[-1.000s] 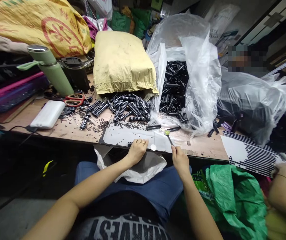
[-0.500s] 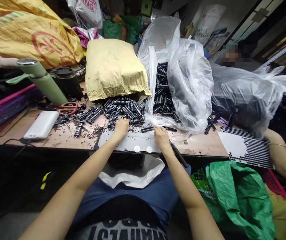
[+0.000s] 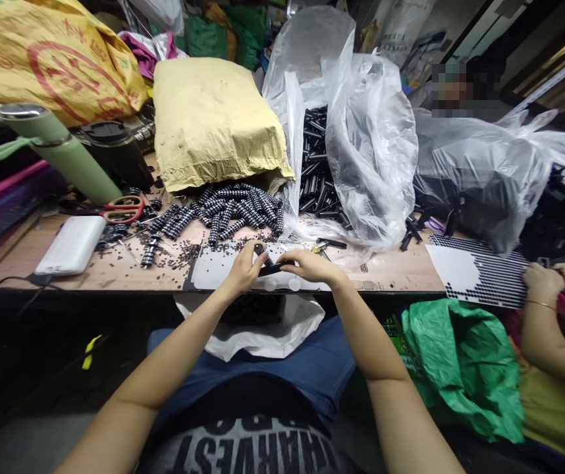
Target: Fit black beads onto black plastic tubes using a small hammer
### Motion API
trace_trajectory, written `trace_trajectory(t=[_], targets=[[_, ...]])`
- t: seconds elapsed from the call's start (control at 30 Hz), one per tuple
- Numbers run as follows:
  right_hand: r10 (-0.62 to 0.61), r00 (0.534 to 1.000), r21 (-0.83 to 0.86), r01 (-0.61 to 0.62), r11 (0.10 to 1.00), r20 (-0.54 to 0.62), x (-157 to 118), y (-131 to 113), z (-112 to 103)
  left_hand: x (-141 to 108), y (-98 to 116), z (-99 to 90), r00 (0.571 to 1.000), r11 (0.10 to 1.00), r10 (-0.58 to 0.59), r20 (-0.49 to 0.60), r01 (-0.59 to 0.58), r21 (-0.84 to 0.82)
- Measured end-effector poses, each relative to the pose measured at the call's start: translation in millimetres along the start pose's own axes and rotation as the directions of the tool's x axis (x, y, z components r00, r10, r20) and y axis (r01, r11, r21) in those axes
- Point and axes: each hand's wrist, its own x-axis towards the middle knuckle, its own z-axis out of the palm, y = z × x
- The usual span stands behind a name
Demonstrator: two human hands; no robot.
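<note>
black stick, now closer in, between the two hands

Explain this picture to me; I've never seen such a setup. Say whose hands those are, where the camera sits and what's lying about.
There is no machine: a person works with two bare hands, filmed by a camera on their head looking forward and down. The left hand grips a small dark piece, too small to name. The right hand holds a slim black rod.

On the brown wooden table lie black-and-white striped rolls, a large pale-yellow package, and a clear plastic bag of black tubes. A white rectangular box lies to the left. The hands at far right are another person's.
</note>
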Motion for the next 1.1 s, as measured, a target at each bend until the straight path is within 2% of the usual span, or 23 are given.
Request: trace_trajectory(t=[0.07,0.13,0.17,0.2,0.23,0.27,0.33,0.37,0.43,0.47,0.53,0.6,0.67,0.77,0.9,1.1], targets=[[0.021,1.000,0.030,-0.021,0.999,0.013,4.8,-7.7,-5.7,3.8,3.5,0.5,1.000,0.997,-0.001,-0.020,0.000,-0.079],[0.048,0.997,0.057,-0.051,0.997,0.056,9.6,-9.2,-9.4,8.4,4.6,-4.7,0.993,0.989,-0.065,-0.103,0.050,-0.139],[0.049,0.995,0.073,-0.056,0.996,0.087,11.9,-8.3,-10.3,9.9,4.7,-8.5,0.989,0.987,-0.101,-0.104,0.086,-0.138],[0.038,0.992,0.095,-0.050,0.994,0.118,14.2,-6.9,-10.2,10.3,4.7,-12.2,0.989,0.984,-0.136,-0.050,0.129,-0.125],[0.016,0.990,0.123,-0.034,0.992,0.141,16.4,-5.6,-9.0,9.6,4.6,-15.1,0.983,0.977,-0.174,0.056,0.180,-0.113],[-0.006,0.991,0.151,-0.014,0.988,0.132,18.4,-4.7,-6.5,8.0,4.4,-16.8,0.958,0.964,-0.220,0.182,0.242,-0.112],[-0.017,1.000,0.173,0.019,0.985,-0.012,21.5,-5.4,3.1,2.7,3.8,-15.7,0.874,0.900,-0.334,0.352,0.408,-0.157],[-0.008,0.992,0.157,0.028,0.987,-0.124,22.4,-7.4,10.1,-0.2,3.2,-13.3,0.839,0.846,-0.400,0.368,0.493,-0.204],[0.002,0.947,0.082,0.025,0.996,-0.320,22.8,-13.4,26.5,-4.9,1.9,-6.5,0.801,0.740,-0.509,0.314,0.594,-0.315],[0.004,0.928,0.040,0.011,0.999,-0.372,22.3,-16.7,35.0,-6.3,1.3,-3.0,0.796,0.712,-0.534,0.285,0.605,-0.357],[0.027,0.916,-0.010,-0.034,0.999,-0.401,20.5,-21.5,49.3,-7.3,1.3,2.4,0.815,0.709,-0.526,0.244,0.578,-0.404],[0.072,0.897,-0.006,-0.083,0.997,-0.435,17.5,-22.3,57.9,-6.5,2.9,4.2,0.841,0.711,-0.488,0.233,0.538,-0.452],[0.093,0.876,0.036,-0.086,0.996,-0.472,13.0,-19.8,61.2,-5.3,6.0,2.9,0.853,0.670,-0.465,0.236,0.513,-0.536],[0.079,0.861,0.120,-0.021,0.993,-0.502,4.7,-16.9,61.8,-4.6,11.8,-0.8,0.859,0.618,-0.457,0.230,0.493,-0.612],[0.027,0.857,0.191,0.084,0.978,-0.514,-2.9,-25.1,63.1,-6.6,17.3,0.1,0.852,0.629,-0.471,0.228,0.505,-0.590],[-0.169,0.865,0.115,0.250,0.961,-0.472,1.7,-41.1,63.6,-9.5,21.7,10.3,0.819,0.537,-0.538,0.201,0.516,-0.667]])
